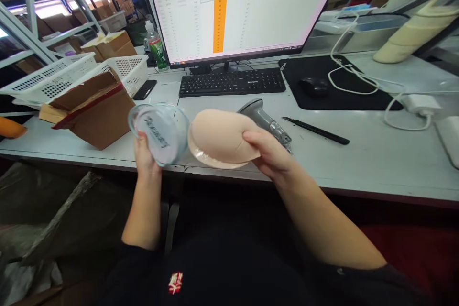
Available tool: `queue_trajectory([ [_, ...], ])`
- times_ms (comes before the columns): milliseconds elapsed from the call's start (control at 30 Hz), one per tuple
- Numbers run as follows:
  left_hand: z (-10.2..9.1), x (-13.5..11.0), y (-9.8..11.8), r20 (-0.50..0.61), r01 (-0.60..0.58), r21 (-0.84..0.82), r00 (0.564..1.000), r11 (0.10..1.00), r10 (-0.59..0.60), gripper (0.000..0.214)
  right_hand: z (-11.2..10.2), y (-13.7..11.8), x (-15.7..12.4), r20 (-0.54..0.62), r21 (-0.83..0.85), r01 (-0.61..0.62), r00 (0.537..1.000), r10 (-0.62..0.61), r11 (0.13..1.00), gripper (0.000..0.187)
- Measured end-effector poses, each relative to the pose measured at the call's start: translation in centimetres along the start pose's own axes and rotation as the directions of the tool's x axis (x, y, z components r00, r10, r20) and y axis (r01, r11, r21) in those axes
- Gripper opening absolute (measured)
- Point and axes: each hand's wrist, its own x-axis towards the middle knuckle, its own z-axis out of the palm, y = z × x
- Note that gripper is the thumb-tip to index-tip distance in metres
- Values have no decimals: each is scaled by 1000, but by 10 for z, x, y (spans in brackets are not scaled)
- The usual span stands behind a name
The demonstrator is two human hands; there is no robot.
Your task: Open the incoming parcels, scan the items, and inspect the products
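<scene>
Right fingers [253, 136] had the beige pad [220, 134] pinched at one end, long axis running roughly sideways from them toward the left fingers [142, 137], which gripped a clear tub [165, 136]. Couldn't tell if pad and tub touched over the bench [366, 153]. Scanner [264, 120] lay just beyond the right fingers, black tool [317, 130] to their right, carton [98, 110] left of the left ones.

The left forearm [145, 210] reaches almost straight ahead to the left hand [144, 155] curled in a grip, while the right forearm [322, 217] slants inward to the right hand [270, 154], pinching, thumb [254, 137] on top.
</scene>
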Motion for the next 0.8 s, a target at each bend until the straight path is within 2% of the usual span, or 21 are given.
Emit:
queue_trajectory([
  [100, -15, 23, 9, -36, 175, 4, 984, 985, -175, 36, -15, 5, 4, -90, 20, 20, 996, -18, 1000, 45],
  [167, -20, 32, 10, -66, 175, 57, 983, 983, -171, 31, -18, 11, 6, -126, 19, 20, 992, -18, 1000, 49],
  [200, -21, 34, 10, -94, 141, 112, 987, 984, -131, 36, -18, 15, 7, -150, 18, 24, 988, -21, 1000, 50],
  [267, -20, 28, 11, -112, -7, 310, 993, 951, 44, 57, -14, 23, 7, -211, 6, 56, 976, -53, 998, 50],
  [300, -18, 21, 11, -87, -112, 418, 983, 901, 163, 65, -11, 26, 7, -240, -6, 88, 967, -87, 996, 49],
  [333, -14, 11, 12, -44, -233, 502, 955, 833, 294, 72, -8, 29, 6, -262, -19, 127, 957, -128, 992, 48],
  [367, -9, -3, 11, 14, -346, 540, 915, 767, 403, 78, -5, 31, 5, -274, -30, 166, 947, -168, 986, 48],
  [400, -2, -19, 11, 60, -420, 527, 885, 739, 461, 84, -1, 33, 3, -278, -32, 199, 940, -200, 980, 48],
  [433, 5, -36, 9, 96, -448, 459, 883, 767, 459, 89, 2, 35, 2, -277, -24, 221, 936, -219, 975, 48],
  [467, 12, -54, 6, 128, -398, 355, 917, 846, 378, 92, 5, 36, 1, -267, -9, 225, 938, -219, 974, 47],
  [500, 19, -70, 3, 175, -273, 243, 956, 931, 234, 94, 9, 36, 0, -246, 5, 210, 948, -202, 978, 48],
  [533, 25, -85, -1, 249, -83, 153, 968, 985, 43, 96, 13, 36, -1, -216, 11, 183, 960, -176, 983, 50],
  [567, 29, -96, -5, 323, 124, 102, 934, 987, -150, 97, 16, 36, -2, -183, 8, 149, 972, -145, 989, 53],
  [600, 33, -105, -8, 384, 298, 86, 870, 951, -308, 97, 18, 36, -3, -152, -1, 114, 982, -113, 994, 57],
  [633, 35, -110, -11, 426, 423, 93, 801, 901, -420, 94, 19, 36, -3, -128, -13, 78, 989, -79, 997, 61],
  [667, 35, -113, -13, 444, 498, 102, 752, 861, -487, 89, 20, 35, -4, -118, -21, 44, 992, -46, 999, 64],
  [700, 35, -114, -14, 440, 532, 103, 733, 840, -518, 82, 19, 34, -3, -124, -25, 13, 992, -16, 1000, 67],
  [800, 31, -111, -14, 358, 528, 98, 772, 844, -525, 77, 10, 24, 0, -142, -63, -56, 989, 46, 996, 76],
])
